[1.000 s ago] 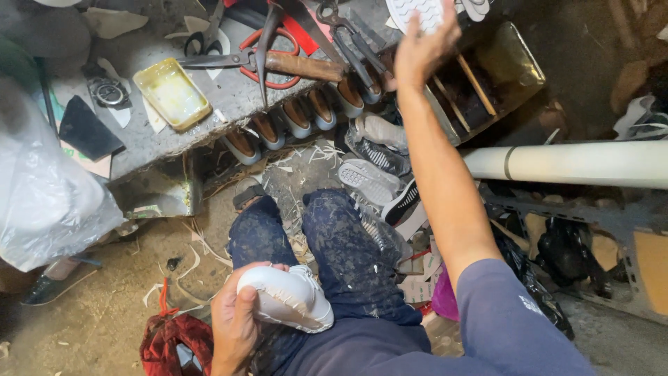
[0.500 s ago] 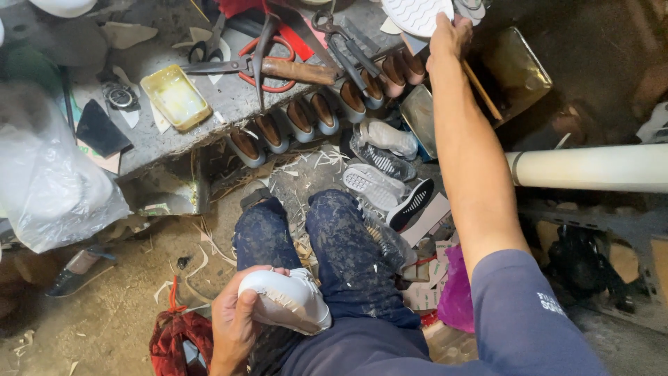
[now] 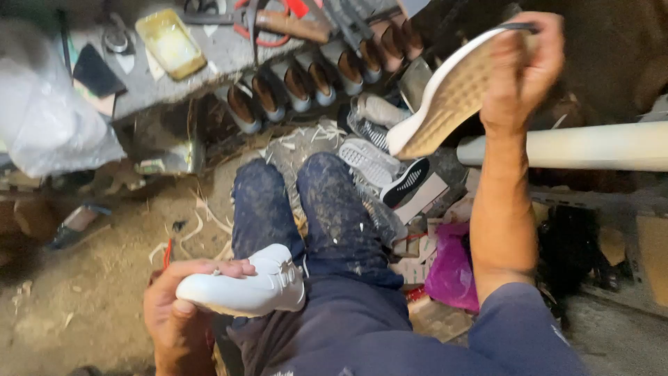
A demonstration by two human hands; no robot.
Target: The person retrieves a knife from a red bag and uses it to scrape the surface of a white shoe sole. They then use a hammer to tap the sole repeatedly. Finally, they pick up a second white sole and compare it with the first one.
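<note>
The person sits low on a dirt floor (image 3: 76, 306), legs in speckled dark trousers (image 3: 334, 216) stretched toward a cluttered workbench (image 3: 209, 66). The left hand (image 3: 177, 317) rests beside the left thigh, fingers curled over the top of a white shoe upper (image 3: 247, 285), which lies on its side against the trouser leg with its toe pointing left. The right hand (image 3: 522, 69) is raised well above the knees, gripping one end of a pale shoe sole (image 3: 452, 94); the sole tilts down to the left, its dotted tread side facing the viewer. The two pieces are well apart.

Along the front edge of the bench stands a row of brown-lined shoe uppers (image 3: 313, 80), packed side by side. On the bench top lie a shallow yellow tray (image 3: 170, 42) and a wooden-handled tool (image 3: 292, 24) beside red-handled scissors (image 3: 247, 28), though that corner is cut off and I cannot be sure of the rest. A crumpled clear plastic bag (image 3: 49, 118) hangs at the left. Below the raised sole, several more soles (image 3: 379, 163), white and black, lie heaped on the ground near the knees. A white pipe (image 3: 598, 146) runs across behind the right forearm, and a magenta bag (image 3: 452, 268) sits just beside the right thigh
</note>
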